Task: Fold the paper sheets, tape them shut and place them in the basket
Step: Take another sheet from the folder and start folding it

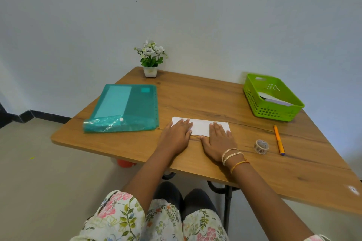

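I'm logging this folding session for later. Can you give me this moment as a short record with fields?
left hand: left hand flat, pressing the folded paper
right hand: right hand flat, pressing the same paper
tape: tape roll on the table, right of the hands, untouched
pen: orange pen beside the tape roll
basket: green basket far right, white paper already inside
folder: teal folder on the left
stage: creasing, not yet taped

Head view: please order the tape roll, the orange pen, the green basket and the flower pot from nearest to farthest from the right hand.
From the right hand:
1. tape roll, just to its right
2. orange pen, right of the tape
3. green basket, at the far right edge of the table
4. flower pot, at the far edge, by the wall
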Tool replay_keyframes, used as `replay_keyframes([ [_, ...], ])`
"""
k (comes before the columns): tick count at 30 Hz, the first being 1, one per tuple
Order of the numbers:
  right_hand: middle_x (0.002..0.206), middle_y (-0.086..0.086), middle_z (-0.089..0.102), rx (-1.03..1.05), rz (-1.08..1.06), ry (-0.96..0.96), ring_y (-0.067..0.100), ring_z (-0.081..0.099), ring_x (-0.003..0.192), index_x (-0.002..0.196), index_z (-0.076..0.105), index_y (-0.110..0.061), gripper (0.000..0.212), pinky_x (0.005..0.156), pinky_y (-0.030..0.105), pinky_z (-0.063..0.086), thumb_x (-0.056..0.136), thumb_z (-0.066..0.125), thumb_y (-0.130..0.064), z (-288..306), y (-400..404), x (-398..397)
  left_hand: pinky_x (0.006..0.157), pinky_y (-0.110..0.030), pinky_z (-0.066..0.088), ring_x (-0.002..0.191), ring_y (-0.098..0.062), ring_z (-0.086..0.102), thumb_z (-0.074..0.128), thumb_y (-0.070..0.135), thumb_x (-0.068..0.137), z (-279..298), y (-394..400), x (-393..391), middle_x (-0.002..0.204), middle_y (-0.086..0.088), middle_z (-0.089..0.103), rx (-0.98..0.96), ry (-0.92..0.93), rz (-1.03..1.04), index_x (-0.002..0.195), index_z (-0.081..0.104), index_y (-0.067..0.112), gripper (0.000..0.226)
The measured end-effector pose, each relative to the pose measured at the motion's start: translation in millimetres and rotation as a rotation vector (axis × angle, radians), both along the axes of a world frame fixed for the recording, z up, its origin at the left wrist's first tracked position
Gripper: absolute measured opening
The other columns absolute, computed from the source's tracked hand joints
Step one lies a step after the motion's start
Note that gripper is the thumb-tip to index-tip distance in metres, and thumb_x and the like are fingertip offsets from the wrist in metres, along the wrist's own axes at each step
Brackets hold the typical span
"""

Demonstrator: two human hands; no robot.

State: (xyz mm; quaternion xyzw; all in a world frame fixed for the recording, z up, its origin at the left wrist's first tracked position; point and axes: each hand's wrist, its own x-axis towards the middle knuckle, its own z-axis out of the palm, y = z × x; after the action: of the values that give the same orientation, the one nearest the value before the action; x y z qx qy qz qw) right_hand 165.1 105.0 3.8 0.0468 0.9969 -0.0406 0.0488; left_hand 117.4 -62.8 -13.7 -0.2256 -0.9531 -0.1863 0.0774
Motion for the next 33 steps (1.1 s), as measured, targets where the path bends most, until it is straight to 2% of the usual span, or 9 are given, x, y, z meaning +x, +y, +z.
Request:
replay_keyframes([
  [8,0.161,0.007,-0.001,0.002,-0.083,-0.005,0.021,-0.001,0.149,0.153,0.003,-0.011,0.075,0.119,0.043,0.005,0.096,0.015,-0.057,0.8,17.4,-0.4,0.116,-0.038,0.017,0.144,-0.010,0.023,0.033,0.036,0.101,-1.0,0.0,0.6,0.154,0.007,0.033,0.033,0.011,0.011,0.145,0.039,0.028,0.045],
  [16,0.148,0.009,0.038,0.029,-0.161,0.166,0.027,0.035,0.136,0.142,0.036,-0.015,0.066,0.106,0.044,0.034,0.094,0.028,-0.059,7.1,14.3,-6.9,0.104,-0.034,0.036,0.128,-0.016,0.046,0.057,0.033,0.091,-1.0,-4.0,4.0,0.137,-0.001,0.054,0.243,0.100,0.098,0.120,0.064,0.022,0.032],
  [20,0.137,0.011,0.049,0.032,-0.244,0.186,0.029,0.044,0.126,0.134,0.047,-0.013,0.067,0.097,0.041,0.040,0.092,0.031,-0.062,14.2,14.2,-17.4,0.086,-0.030,0.044,0.107,-0.016,0.057,0.060,0.027,0.088,3.6,-4.5,8.0,0.113,0.000,0.065,0.261,0.191,0.091,0.103,0.069,0.019,0.020],
  [24,0.132,0.013,0.051,0.053,-0.295,0.239,0.029,0.046,0.122,0.128,0.050,-0.010,0.062,0.095,0.039,0.040,0.093,0.035,-0.059,13.0,4.3,-19.9,0.085,-0.028,0.044,0.105,-0.014,0.057,0.057,0.022,0.090,10.2,-6.3,12.3,0.112,0.003,0.064,0.293,0.154,0.069,0.105,0.069,0.019,0.019],
  [29,0.120,0.012,0.055,0.006,-0.145,0.354,0.029,0.049,0.113,0.116,0.054,-0.011,0.048,0.095,0.040,0.038,0.091,0.043,-0.050,12.7,-34.3,-16.8,0.087,-0.023,0.040,0.107,-0.014,0.056,0.058,0.021,0.091,16.6,-40.1,15.7,0.115,0.001,0.064,0.306,0.204,0.098,0.106,0.069,0.019,0.019],
  [33,0.120,0.012,0.054,-0.105,0.034,0.330,0.029,0.050,0.111,0.121,0.052,-0.011,0.041,0.094,0.039,0.041,0.090,0.048,-0.037,21.5,-77.2,-21.4,0.082,-0.021,0.040,0.099,-0.014,0.059,0.060,0.013,0.087,33.8,-82.2,13.7,0.105,-0.001,0.068,0.325,0.310,0.250,0.104,0.069,0.016,0.019],
])
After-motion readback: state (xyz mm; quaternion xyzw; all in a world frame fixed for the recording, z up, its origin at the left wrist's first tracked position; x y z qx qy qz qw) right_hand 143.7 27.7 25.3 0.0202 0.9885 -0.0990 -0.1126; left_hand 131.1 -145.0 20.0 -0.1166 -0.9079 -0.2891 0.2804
